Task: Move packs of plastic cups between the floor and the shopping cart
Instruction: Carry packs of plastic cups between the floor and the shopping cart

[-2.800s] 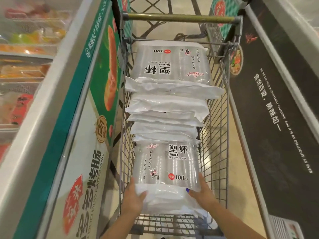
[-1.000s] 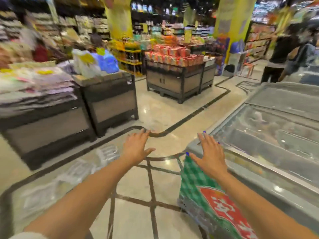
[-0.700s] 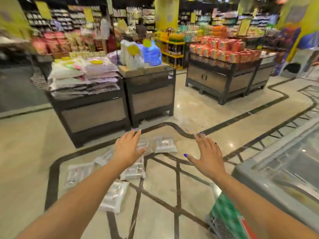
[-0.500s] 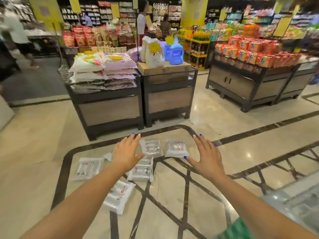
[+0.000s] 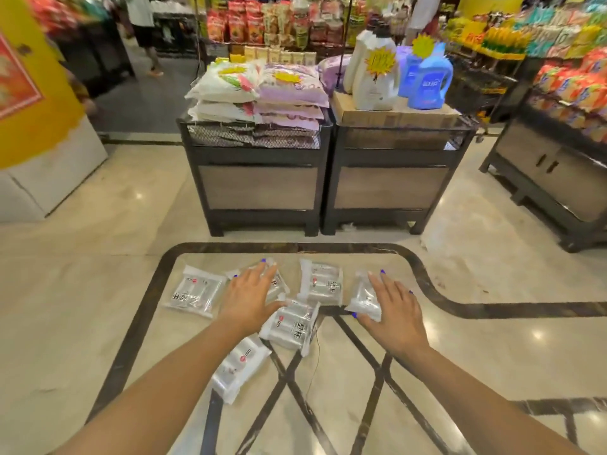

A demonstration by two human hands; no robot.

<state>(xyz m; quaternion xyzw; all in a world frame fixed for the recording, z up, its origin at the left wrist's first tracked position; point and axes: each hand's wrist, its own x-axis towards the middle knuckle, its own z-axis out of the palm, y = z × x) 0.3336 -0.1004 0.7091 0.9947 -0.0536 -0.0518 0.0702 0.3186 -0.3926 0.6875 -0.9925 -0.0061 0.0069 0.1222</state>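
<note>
Several clear packs of plastic cups lie scattered on the marble floor in front of me. One pack (image 5: 196,292) lies at the far left, another (image 5: 323,285) in the middle, one (image 5: 290,325) nearer me, and one (image 5: 239,366) closest. My left hand (image 5: 251,298) is stretched out, fingers apart, over a pack (image 5: 276,285) that it partly hides. My right hand (image 5: 392,307) is spread open beside the rightmost pack (image 5: 363,295). Neither hand holds anything. The shopping cart is out of view.
Two black display stands (image 5: 259,185) (image 5: 391,185) stand just beyond the packs, loaded with bagged goods and detergent bottles (image 5: 376,73). Another stand (image 5: 551,172) is at the right, a yellow pillar (image 5: 36,103) at the left. A person (image 5: 143,27) walks in the far aisle.
I let go of the stack of packs in the cart and turned away. The view swung across the shop to the packs on the floor, and both open hands have reached toward them.
</note>
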